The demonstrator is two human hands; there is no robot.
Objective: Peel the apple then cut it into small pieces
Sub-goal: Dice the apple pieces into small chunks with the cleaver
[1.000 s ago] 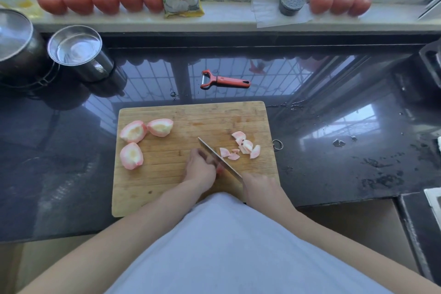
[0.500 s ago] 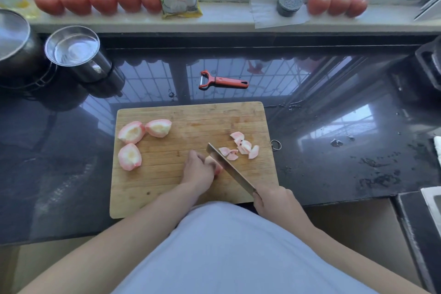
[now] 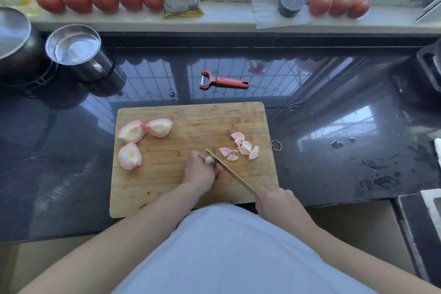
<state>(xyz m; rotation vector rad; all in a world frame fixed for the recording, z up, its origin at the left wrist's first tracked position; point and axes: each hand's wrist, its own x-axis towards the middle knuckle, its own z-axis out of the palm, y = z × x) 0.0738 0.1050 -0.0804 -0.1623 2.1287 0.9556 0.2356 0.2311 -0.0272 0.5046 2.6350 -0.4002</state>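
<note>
On the cutting board (image 3: 167, 188), the left hand (image 3: 199, 170) curls over an apple piece (image 3: 216, 167), pinning it to the wood. The right hand (image 3: 274, 200) grips the knife (image 3: 229, 170) by its handle at the board's near edge; the blade runs diagonally up and left, touching the held piece on its right side. Small cut bits (image 3: 241, 147) lie just right of the blade. Three peeled quarters (image 3: 140, 141) sit at the board's left end. A red peeler (image 3: 224, 80) rests on the dark bench (image 3: 334, 162) beyond the board.
</note>
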